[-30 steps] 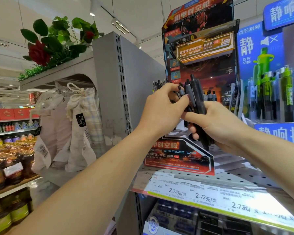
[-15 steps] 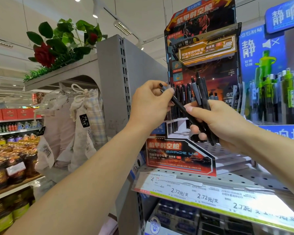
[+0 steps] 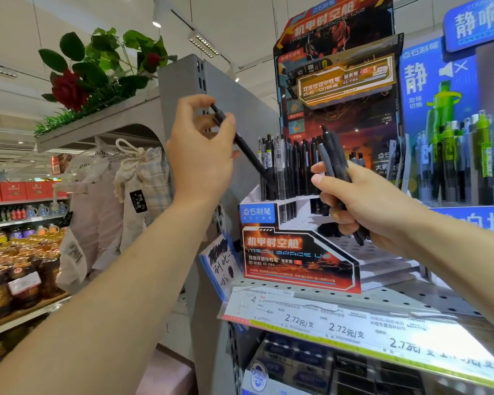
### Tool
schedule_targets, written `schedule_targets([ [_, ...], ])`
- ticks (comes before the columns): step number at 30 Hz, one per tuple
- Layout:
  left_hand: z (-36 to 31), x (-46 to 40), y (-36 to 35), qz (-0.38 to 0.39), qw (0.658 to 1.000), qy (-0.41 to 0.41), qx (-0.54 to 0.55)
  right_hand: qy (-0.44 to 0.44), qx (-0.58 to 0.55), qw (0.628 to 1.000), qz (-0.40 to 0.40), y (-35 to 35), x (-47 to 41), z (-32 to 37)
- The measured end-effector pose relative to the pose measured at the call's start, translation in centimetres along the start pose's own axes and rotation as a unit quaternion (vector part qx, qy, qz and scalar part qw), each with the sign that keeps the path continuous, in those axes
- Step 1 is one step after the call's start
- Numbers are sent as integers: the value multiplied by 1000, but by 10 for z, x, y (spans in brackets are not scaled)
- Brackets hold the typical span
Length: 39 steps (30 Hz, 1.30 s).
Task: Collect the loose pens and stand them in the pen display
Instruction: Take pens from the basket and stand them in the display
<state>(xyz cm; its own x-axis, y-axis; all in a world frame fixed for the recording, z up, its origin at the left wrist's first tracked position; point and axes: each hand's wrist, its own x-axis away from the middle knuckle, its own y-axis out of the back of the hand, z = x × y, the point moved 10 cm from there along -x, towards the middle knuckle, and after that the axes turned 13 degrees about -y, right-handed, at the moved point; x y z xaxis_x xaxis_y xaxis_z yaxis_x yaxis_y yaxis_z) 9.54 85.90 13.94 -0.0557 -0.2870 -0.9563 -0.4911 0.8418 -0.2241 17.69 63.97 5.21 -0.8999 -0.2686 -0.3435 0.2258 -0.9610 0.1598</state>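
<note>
A single black pen (image 3: 241, 142) slants down to the right, its upper end pinched between the thumb and fingers of the left hand (image 3: 200, 155) and its lower tip reaching the back left corner of the pen display (image 3: 297, 252), just beside the pens already standing there. Those standing pens (image 3: 288, 169) fill the back rows of the display's stepped white tiers, upright and packed close; the lower front tiers show bare holes. The right hand (image 3: 362, 203) is curled round a bundle of dark pens (image 3: 335, 163), held roughly upright in front of the display's right half, with their tops fanning slightly above the fist and their tips poking out below it. The two hands are apart, the left one higher and to the left.

The display is a cardboard stand with a red and black printed front and a tall backboard (image 3: 337, 52) of the same design. It sits on a perforated metal shelf (image 3: 411, 295) whose front edge carries a strip of price labels (image 3: 340, 329). To its right stands a blue display (image 3: 451, 109) with green and grey pens. Left of the stand is a grey shelving upright (image 3: 183, 81), topped with artificial roses (image 3: 97, 72); cloth bags (image 3: 143, 178) hang beneath. Bottles (image 3: 17, 280) line shelves at far left.
</note>
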Motion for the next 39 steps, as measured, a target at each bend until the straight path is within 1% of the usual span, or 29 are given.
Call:
schedule_targets([
  [3, -7, -1, 3, 26, 994, -65, -81, -7, 24, 1000, -5, -1, -1, -2],
  [5, -6, 0, 1, 47, 989, -82, -112, -12, 34, 999, -12, -1, -2, -4],
  [9, -5, 3, -5, 71, 984, -98, -130, -19, 37, 999, -26, 1, -2, -6],
  [11, -2, 3, -10, 88, 983, -91, -134, -21, 35, 999, -35, 3, -3, -6],
  [13, 6, 3, -19, 128, 978, -72, -149, -25, 30, 998, -43, 4, -3, -6],
  [16, 18, 8, -37, 228, 950, -48, -210, -22, 3, 999, -48, 5, -1, -5],
  [18, 20, 14, -46, 274, 928, -47, -247, -18, -4, 999, -41, 3, -1, -3],
  [27, 36, 30, -57, 345, 898, 1, -273, -41, 15, 999, -10, -6, 2, -8],
  [29, 37, 29, -57, 344, 899, 7, -271, -45, 6, 999, 1, -7, 2, -9],
  [32, 30, 31, -55, 320, 909, 7, -265, -45, -18, 999, 24, -11, 2, -9],
  [35, 14, 34, -49, 257, 932, -18, -256, -38, -24, 999, 26, -10, 2, -7],
  [37, 1, 36, -43, 206, 957, -19, -204, -20, -8, 999, 25, -11, 3, -3],
  [39, -1, 41, -45, 201, 969, 24, -139, 6, 11, 999, 37, -16, 8, 3],
])
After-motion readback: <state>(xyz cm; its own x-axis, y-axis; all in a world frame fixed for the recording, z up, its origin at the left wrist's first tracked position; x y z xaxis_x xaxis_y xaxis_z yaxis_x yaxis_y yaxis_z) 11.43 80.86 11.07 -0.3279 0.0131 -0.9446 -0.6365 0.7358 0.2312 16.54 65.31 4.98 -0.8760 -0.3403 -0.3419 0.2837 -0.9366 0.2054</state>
